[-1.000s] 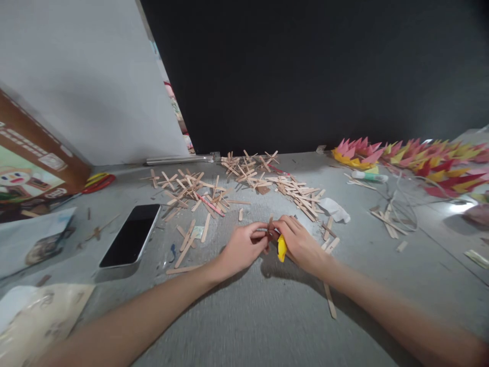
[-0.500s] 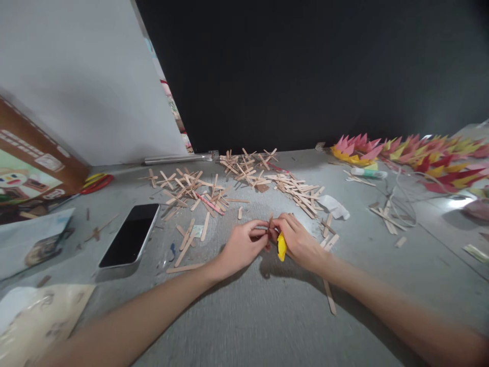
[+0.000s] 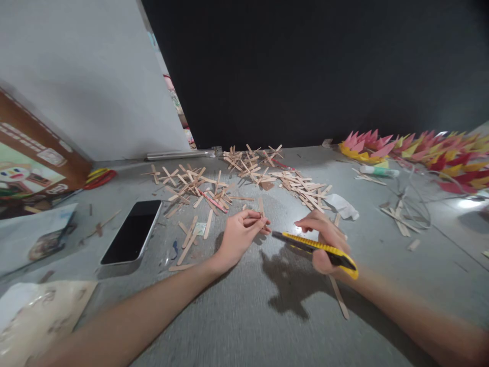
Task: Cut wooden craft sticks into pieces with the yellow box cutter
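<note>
My left hand (image 3: 240, 235) is closed in a pinch around a small wooden craft stick (image 3: 261, 205), whose upper end pokes out above the fingertips. In my right hand (image 3: 324, 237) is a yellow and black utility knife (image 3: 317, 245), its tip pointing left toward the left fingertips. The right index finger is stretched out above the knife while the other fingers hold its body. Whether the tip touches the stick I cannot tell. Beyond the hands lie piles of craft sticks (image 3: 301, 187), some crossed over each other.
A phone (image 3: 132, 232) lies left of my left forearm. At the right are pink, red and yellow folded-paper pieces (image 3: 369, 148), a glue stick (image 3: 379, 171), a crumpled white tissue (image 3: 344, 206) and a thin cable (image 3: 428, 214). A brown box (image 3: 46, 153) stands far left, near red-handled scissors (image 3: 100, 178).
My right hand has drawn back to the right from my left fingertips, and the knife has swung into full view, pointing left. My left hand still pinches the stick.
</note>
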`<state>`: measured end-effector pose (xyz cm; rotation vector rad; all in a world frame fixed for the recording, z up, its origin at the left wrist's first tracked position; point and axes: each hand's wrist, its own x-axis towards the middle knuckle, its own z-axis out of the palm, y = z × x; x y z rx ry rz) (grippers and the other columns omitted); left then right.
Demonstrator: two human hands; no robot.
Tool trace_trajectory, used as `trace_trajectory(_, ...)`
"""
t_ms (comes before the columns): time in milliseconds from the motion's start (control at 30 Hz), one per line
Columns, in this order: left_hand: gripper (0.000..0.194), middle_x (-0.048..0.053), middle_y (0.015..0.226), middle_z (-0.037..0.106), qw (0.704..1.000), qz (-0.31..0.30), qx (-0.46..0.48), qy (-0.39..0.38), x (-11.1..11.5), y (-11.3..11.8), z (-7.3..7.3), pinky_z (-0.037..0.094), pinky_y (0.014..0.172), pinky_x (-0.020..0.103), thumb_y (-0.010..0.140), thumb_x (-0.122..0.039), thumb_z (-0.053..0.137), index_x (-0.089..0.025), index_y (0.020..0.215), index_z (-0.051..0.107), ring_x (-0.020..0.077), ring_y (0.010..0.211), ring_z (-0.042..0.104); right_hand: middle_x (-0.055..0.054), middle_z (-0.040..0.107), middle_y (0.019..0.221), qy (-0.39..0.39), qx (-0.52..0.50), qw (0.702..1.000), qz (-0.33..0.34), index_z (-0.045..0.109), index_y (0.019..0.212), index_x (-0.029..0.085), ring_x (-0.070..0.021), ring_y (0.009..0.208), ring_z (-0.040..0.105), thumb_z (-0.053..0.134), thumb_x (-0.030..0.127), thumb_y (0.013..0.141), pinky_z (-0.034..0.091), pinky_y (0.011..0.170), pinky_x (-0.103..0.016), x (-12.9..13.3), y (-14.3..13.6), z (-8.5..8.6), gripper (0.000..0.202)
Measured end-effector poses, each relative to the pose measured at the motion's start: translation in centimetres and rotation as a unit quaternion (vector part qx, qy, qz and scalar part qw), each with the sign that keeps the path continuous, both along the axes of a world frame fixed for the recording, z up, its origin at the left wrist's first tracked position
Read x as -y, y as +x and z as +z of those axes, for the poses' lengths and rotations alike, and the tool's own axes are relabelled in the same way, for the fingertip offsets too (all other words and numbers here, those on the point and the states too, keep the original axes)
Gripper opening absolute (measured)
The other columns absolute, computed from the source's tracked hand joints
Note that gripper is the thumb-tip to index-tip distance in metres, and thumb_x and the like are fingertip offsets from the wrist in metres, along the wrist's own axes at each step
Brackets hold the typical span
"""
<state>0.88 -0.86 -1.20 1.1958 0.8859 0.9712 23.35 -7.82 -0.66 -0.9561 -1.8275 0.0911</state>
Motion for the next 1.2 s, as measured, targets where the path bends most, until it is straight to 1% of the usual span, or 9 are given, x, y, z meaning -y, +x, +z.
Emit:
trace_trajectory(67, 0.035, 0.01, 0.085, 0.083, 1.0, -0.002, -0.008, 0.004, 0.0, 0.0, 0.0, 0.065, 0.072, 0.032, 0.085, -0.044, 0.086, -0.015, 0.09, 0.067, 0.0221, 0.073, 0.081, -0.005, 0.071, 0.078, -0.028, -0.016, 0.999, -0.001, 0.073, 0.12, 0.026, -0.0217, 0.065, 0.07, 0.036, 0.056, 0.11, 0.057, 0.061, -0.037, 0.3, 0.0, 0.0, 0.049)
trace_trajectory(167, 0.034, 0.008, 0.078, 0.081, 1.0, 0.009, -0.019, 0.001, 0.0, 0.1, 0.2, 0.066, 0.07, 0.033, 0.084, -0.044, 0.086, -0.015, 0.089, 0.068, 0.0221, 0.069, 0.08, -0.001, 0.077, 0.08, -0.078, -0.044, 0.996, -0.015, 0.076, 0.121, 0.029, -0.0161, 0.058, 0.071, 0.051, 0.039, 0.109, 0.06, 0.062, -0.032, 0.6, -0.4, -0.2, 0.029)
trace_trajectory(233, 0.033, 0.008, 0.079, 0.081, 1.0, 0.012, -0.022, -0.003, 0.0, 0.1, 0.3, 0.066, 0.069, 0.033, 0.084, -0.044, 0.085, -0.016, 0.088, 0.069, 0.0219, 0.069, 0.08, 0.0, 0.077, 0.082, -0.095, -0.064, 0.993, -0.023, 0.075, 0.124, 0.029, -0.0162, 0.061, 0.073, 0.063, 0.031, 0.104, 0.062, 0.065, -0.032, 0.5, -0.7, -0.3, 0.023)
trace_trajectory(300, 0.031, 0.009, 0.083, 0.081, 1.0, 0.011, -0.02, -0.003, 0.0, 0.1, 0.4, 0.066, 0.067, 0.032, 0.084, -0.042, 0.084, -0.015, 0.088, 0.069, 0.0213, 0.07, 0.08, -0.001, 0.079, 0.088, -0.107, -0.066, 0.992, -0.02, 0.072, 0.13, 0.028, -0.0173, 0.068, 0.076, 0.068, 0.025, 0.101, 0.064, 0.07, -0.032, 0.4, -1.0, -0.5, 0.029)
trace_trajectory(433, 0.025, 0.008, 0.088, 0.082, 1.0, 0.015, -0.017, -0.005, 0.0, 0.1, 0.5, 0.066, 0.067, 0.03, 0.082, -0.036, 0.083, -0.015, 0.087, 0.07, 0.0194, 0.069, 0.079, -0.002, 0.078, 0.092, -0.107, -0.056, 0.992, 0.031, 0.068, 0.136, 0.028, -0.0163, 0.073, 0.076, 0.06, 0.017, 0.103, 0.065, 0.072, -0.031, 0.2, -1.4, -0.3, 0.036)
trace_trajectory(567, 0.026, 0.007, 0.085, 0.082, 1.0, 0.008, -0.008, -0.004, 0.2, 0.1, 0.6, 0.066, 0.068, 0.031, 0.082, -0.035, 0.083, -0.016, 0.092, 0.069, 0.0207, 0.069, 0.08, -0.003, 0.076, 0.092, -0.095, -0.034, 0.993, 0.056, 0.066, 0.14, 0.027, -0.0164, 0.075, 0.075, 0.059, 0.014, 0.103, 0.064, 0.072, -0.032, 0.1, -1.5, 0.2, 0.04)
trace_trajectory(733, 0.039, 0.004, 0.08, 0.082, 1.0, 0.0, -0.008, -0.012, 0.3, 0.0, 0.9, 0.067, 0.072, 0.035, 0.083, -0.035, 0.083, -0.017, 0.115, 0.069, 0.0231, 0.072, 0.081, -0.004, 0.077, 0.094, -0.096, -0.016, 0.994, 0.056, 0.065, 0.142, 0.026, -0.018, 0.077, 0.075, 0.058, 0.014, 0.104, 0.064, 0.073, -0.033, 0.0, -1.4, 0.3, 0.041)
trace_trajectory(967, 0.036, 0.004, 0.079, 0.081, 1.0, 0.007, -0.012, -0.002, 0.3, 0.0, 0.5, 0.066, 0.069, 0.032, 0.083, -0.034, 0.083, -0.016, 0.111, 0.069, 0.0214, 0.07, 0.079, -0.004, 0.074, 0.095, -0.08, 0.024, 0.994, 0.064, 0.061, 0.147, 0.028, -0.0172, 0.077, 0.073, 0.057, 0.011, 0.103, 0.063, 0.072, -0.032, -0.2, -1.4, 0.1, 0.047)
trace_trajectory(1200, 0.031, 0.004, 0.081, 0.079, 0.998, 0.015, -0.036, 0.043, 0.5, -0.2, 0.2, 0.064, 0.066, 0.029, 0.088, -0.034, 0.078, -0.015, 0.111, 0.07, 0.02, 0.071, 0.078, -0.01, 0.073, 0.114, -0.052, 0.065, 0.994, 0.076, 0.056, 0.152, 0.027, -0.021, 0.096, 0.074, 0.057, 0.006, 0.101, 0.064, 0.085, -0.036, -0.1, -1.8, 0.7, 0.055)
